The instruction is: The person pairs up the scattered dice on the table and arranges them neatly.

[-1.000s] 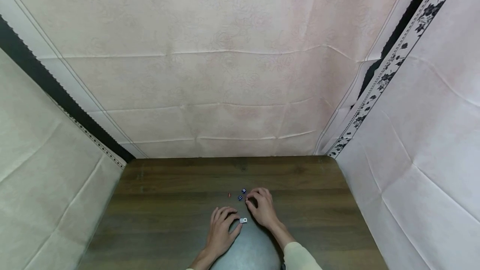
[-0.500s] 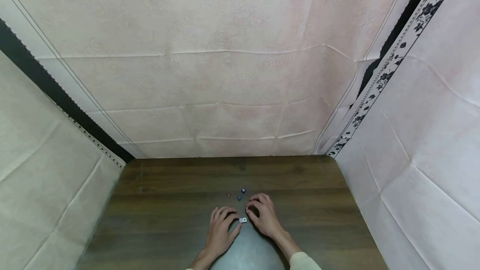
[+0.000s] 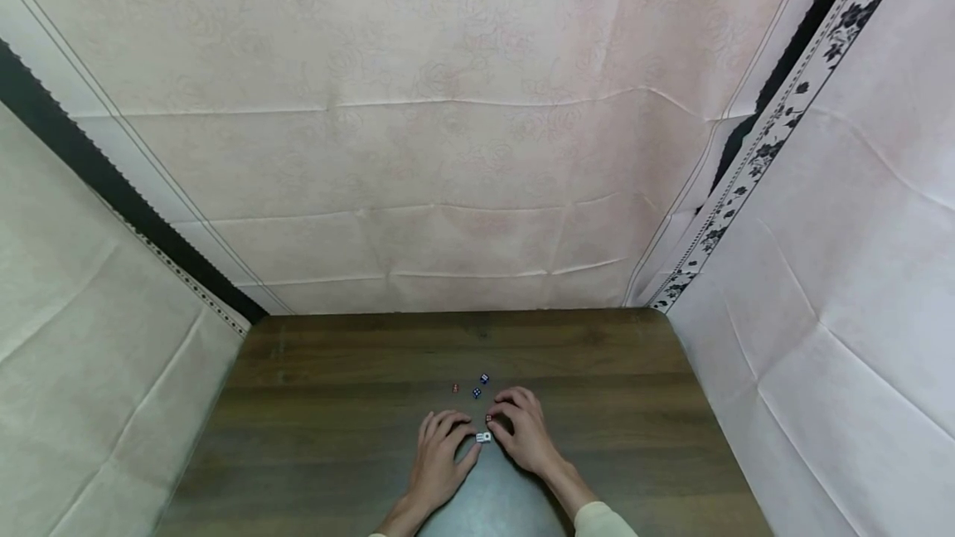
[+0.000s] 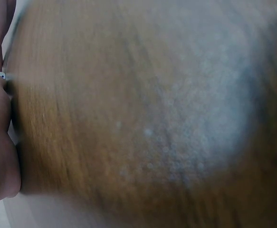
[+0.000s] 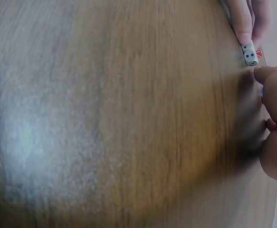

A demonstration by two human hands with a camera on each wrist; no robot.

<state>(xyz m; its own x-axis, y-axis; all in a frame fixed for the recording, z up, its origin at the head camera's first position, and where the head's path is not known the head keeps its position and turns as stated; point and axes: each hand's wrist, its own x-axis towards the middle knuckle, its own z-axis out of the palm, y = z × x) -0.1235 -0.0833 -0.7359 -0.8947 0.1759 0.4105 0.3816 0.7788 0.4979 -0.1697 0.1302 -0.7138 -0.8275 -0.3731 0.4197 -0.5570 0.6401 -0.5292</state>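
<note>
Two white dice (image 3: 483,437) sit side by side on the wooden table, the left one between the thumb and index finger of my left hand (image 3: 438,462). Just above and to the right of them, my right hand (image 3: 526,436) pinches a small red die (image 3: 488,418) between thumb and forefinger. In the right wrist view, blue dots show on the white dice (image 5: 250,56), with left fingertips at their far end. The left wrist view catches only a bit of a white die (image 4: 1,75) beside the hand.
Farther back lie two blue dice, one (image 3: 484,378) behind the other (image 3: 477,393). Another red die (image 3: 456,388) rests to their left. The table (image 3: 336,404) ends at hanging pale cloths (image 3: 448,189) behind and at both sides.
My right hand has drawn the red die toward me, from beside the blue dice to close by the white dice. The left hand has stayed in place.
</note>
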